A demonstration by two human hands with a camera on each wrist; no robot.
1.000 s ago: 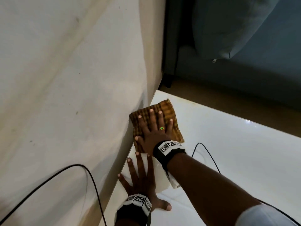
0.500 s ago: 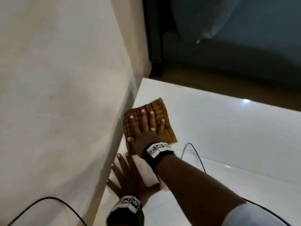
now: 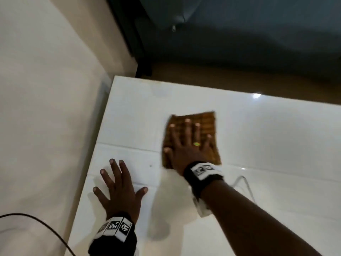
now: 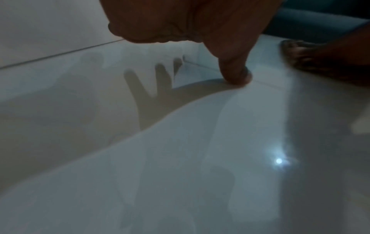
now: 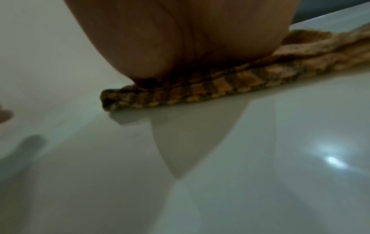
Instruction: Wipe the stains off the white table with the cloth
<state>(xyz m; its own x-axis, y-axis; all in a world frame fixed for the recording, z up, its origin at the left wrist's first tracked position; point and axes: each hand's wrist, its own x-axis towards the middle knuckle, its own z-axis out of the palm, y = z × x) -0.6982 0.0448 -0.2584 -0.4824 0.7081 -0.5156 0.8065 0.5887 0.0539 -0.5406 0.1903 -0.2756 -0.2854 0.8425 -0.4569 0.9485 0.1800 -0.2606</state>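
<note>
Brown-and-orange checked folded cloth (image 3: 191, 137) lies flat on the glossy white table (image 3: 267, 137), pressed under the right hand (image 3: 188, 143) with fingers straight and spread, while the left hand (image 3: 118, 191) rests nearby, flat, fingers splayed wide.

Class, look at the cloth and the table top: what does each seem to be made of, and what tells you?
Cloth: apparently woven fabric, matte; its checked weave and soft folded layers show in the right wrist view. Table: hard, glossy white surface, possibly laminate; it mirrors a light.
</note>
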